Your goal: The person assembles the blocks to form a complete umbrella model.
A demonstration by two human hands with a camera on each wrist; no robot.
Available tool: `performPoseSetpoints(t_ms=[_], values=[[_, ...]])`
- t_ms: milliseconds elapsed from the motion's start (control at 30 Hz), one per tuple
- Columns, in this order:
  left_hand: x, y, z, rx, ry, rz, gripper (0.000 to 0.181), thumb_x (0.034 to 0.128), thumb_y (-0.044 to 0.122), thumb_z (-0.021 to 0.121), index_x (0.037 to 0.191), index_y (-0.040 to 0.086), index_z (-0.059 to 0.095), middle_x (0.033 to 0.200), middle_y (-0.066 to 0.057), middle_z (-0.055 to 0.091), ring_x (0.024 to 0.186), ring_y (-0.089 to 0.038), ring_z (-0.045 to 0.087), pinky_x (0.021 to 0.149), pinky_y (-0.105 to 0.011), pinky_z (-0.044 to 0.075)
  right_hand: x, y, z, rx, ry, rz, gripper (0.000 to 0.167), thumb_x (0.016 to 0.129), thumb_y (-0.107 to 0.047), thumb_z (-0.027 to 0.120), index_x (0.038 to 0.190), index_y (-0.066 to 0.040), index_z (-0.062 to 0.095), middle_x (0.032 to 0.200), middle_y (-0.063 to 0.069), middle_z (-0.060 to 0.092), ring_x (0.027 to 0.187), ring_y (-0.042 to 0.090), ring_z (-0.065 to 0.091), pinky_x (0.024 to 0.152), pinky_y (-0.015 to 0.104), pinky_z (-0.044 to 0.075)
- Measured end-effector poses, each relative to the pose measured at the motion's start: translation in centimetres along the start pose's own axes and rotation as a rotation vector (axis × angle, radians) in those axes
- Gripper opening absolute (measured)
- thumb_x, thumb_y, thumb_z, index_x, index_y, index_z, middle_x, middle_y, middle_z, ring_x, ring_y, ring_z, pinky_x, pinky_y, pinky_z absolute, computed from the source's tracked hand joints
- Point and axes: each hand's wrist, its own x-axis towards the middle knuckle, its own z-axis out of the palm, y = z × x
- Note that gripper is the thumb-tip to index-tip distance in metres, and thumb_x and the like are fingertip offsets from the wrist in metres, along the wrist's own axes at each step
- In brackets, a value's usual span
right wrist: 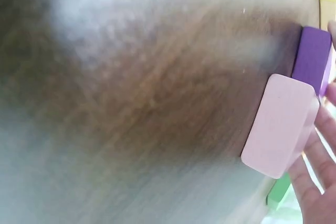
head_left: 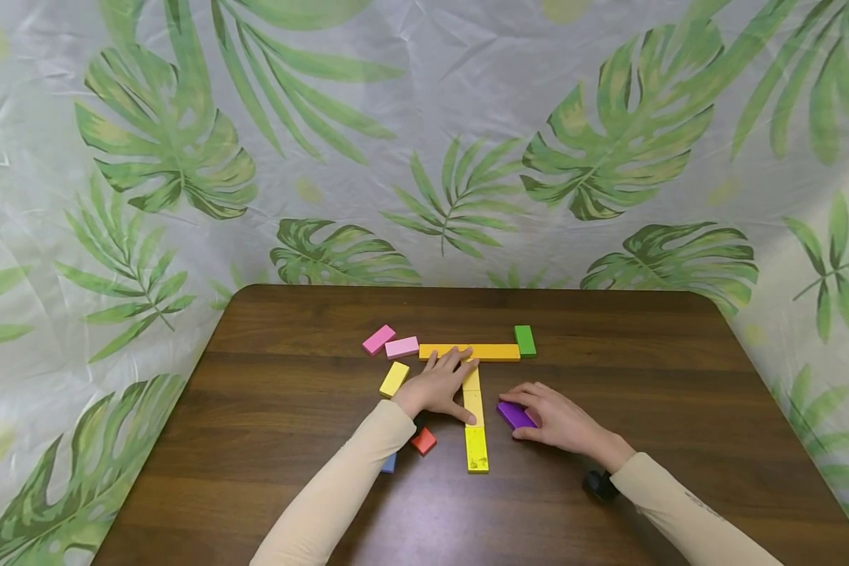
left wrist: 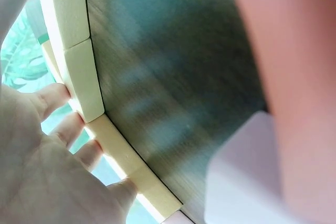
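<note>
On the table, an orange row of blocks [head_left: 491, 352] meets a yellow column [head_left: 477, 450] in a T shape. My left hand [head_left: 435, 391] spreads over their junction, its fingertips on the row and its thumb against the column. In the left wrist view, that hand's fingers [left wrist: 68, 129] touch the blocks' outer edges. Right of the column, my right hand [head_left: 559, 418] holds a purple block [head_left: 515, 415] between thumb and fingers. The right wrist view shows a pale pink block [right wrist: 281, 124] beside the purple block [right wrist: 312, 59], near the fingers; the head view hides it.
A green block [head_left: 525, 340] stands at the row's right end. Pink blocks [head_left: 379, 339] [head_left: 402, 347] lie at its left. A loose yellow block [head_left: 394, 379], a red block [head_left: 424, 442] and a partly covered blue block [head_left: 389, 464] lie around my left forearm. Patterned cloth [head_left: 453, 157] hangs behind the table.
</note>
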Motion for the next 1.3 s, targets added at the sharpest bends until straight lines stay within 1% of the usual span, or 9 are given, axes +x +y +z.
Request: performPoseSetpoints(t_ms=[167,267,400,567,733,833,900,1100,1300], values=[[0.0,0.0,0.0,-0.006,0.000,0.004,0.103,0.0769,0.061,0.069,0.154,0.015,0.019,0.160,-0.004,0.006,0.145,-0.025,0.002,0.114,-0.049,0.003,0.3,0.2,-0.1,0.000,0.032,0.045,0.060,0.082,-0.036,0.076,0.132,-0.008,0.057,0.126,0.010,0.055,0.111,0.027,0.053,0.091,0.047,0.047],[0.0,0.0,0.0,-0.006,0.003,0.003,0.103,0.0767,0.061,0.069,0.154,0.016,0.019,0.160,-0.003,0.006,0.145,-0.025,0.002,0.114,-0.048,0.003,0.3,0.1,-0.2,-0.018,0.024,0.016,0.065,0.080,-0.036,0.077,0.134,-0.007,0.056,0.129,0.011,0.053,0.114,0.029,0.051,0.093,0.049,0.045],[0.0,0.0,0.0,-0.006,-0.002,0.000,0.103,0.0767,0.061,0.069,0.154,0.016,0.019,0.160,-0.003,0.006,0.145,-0.024,0.001,0.114,-0.048,0.003,0.4,-0.1,-0.2,-0.036,0.006,-0.026,0.068,0.078,-0.030,0.080,0.135,-0.005,0.053,0.132,0.013,0.050,0.117,0.031,0.049,0.093,0.049,0.044],[0.0,-0.1,0.0,-0.002,-0.006,0.003,0.103,0.0773,0.061,0.068,0.155,0.016,0.017,0.160,-0.003,0.005,0.145,-0.024,0.001,0.114,-0.048,0.002,0.5,-0.1,0.0,-0.024,0.009,-0.004,0.065,0.080,-0.026,0.079,0.135,-0.004,0.053,0.131,0.013,0.049,0.115,0.030,0.049,0.092,0.047,0.046],[0.0,-0.1,0.1,0.002,0.003,0.006,0.103,0.0765,0.061,0.069,0.154,0.015,0.018,0.160,-0.003,0.006,0.145,-0.025,0.002,0.114,-0.049,0.002,0.9,0.0,-0.2,0.004,0.060,0.022,0.066,0.080,-0.027,0.079,0.136,-0.005,0.052,0.131,0.013,0.049,0.110,0.027,0.051,0.089,0.044,0.049],[0.0,-0.1,0.1,0.004,0.004,0.006,0.103,0.0765,0.061,0.069,0.154,0.015,0.019,0.160,-0.003,0.006,0.145,-0.025,0.002,0.114,-0.049,0.002,1.2,0.1,-0.5,0.035,0.089,0.037,0.066,0.081,-0.027,0.078,0.137,-0.006,0.052,0.132,0.013,0.048,0.103,0.024,0.053,0.082,0.039,0.051],[0.0,-0.1,0.2,0.003,0.004,0.007,0.103,0.0768,0.062,0.068,0.154,0.015,0.018,0.160,-0.004,0.006,0.145,-0.025,0.002,0.114,-0.049,0.002,1.5,0.2,-0.7,0.048,0.103,0.046,0.066,0.081,-0.026,0.078,0.137,-0.005,0.051,0.132,0.014,0.048,0.100,0.024,0.053,0.081,0.038,0.051],[0.1,-0.2,0.2,0.004,0.006,0.016,0.102,0.0781,0.060,0.069,0.154,0.013,0.019,0.159,-0.007,0.008,0.145,-0.026,0.003,0.114,-0.049,0.003,2.3,0.5,-1.5,0.060,0.139,0.077,0.066,0.081,-0.026,0.078,0.137,-0.004,0.051,0.130,0.018,0.049,0.102,0.030,0.055,0.085,0.047,0.050],[0.1,-0.1,0.0,0.016,0.005,0.014,0.102,0.0780,0.060,0.069,0.154,0.014,0.019,0.159,-0.006,0.007,0.145,-0.026,0.003,0.114,-0.049,0.003,3.4,1.4,-2.3,0.071,0.169,0.094,0.067,0.082,-0.023,0.077,0.139,-0.003,0.048,0.131,0.019,0.047,0.100,0.031,0.055,0.084,0.047,0.051]])
